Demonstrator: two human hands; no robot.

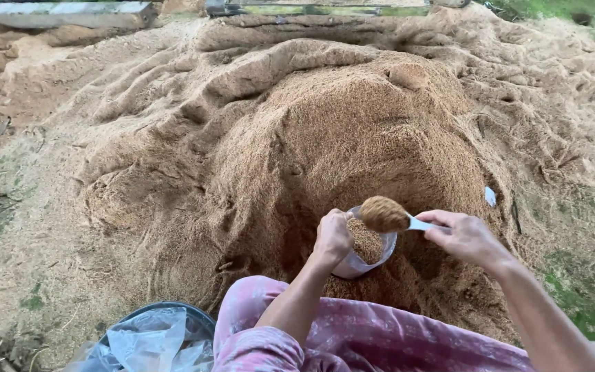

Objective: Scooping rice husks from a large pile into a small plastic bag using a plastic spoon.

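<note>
Your scoop (392, 216): pale handle, bowl heaped with brown fibrous sawdust-like material, held roughly level, handle pointing toward 3 o'clock. It sits directly over the mouth of the clear plastic bag (370, 256), at the bag's 1 o'clock edge. The bag stands upright, mouth open, partly filled with the same brown material, bedded in the foot of the pile (325, 131) at its 6 o'clock side.

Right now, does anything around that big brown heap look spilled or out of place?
Nothing looks spilled. The left hand steadies a clear bag against the sawdust heap while the right hand holds a heaped scoop over it. One small white scrap lies on the slope.
</note>
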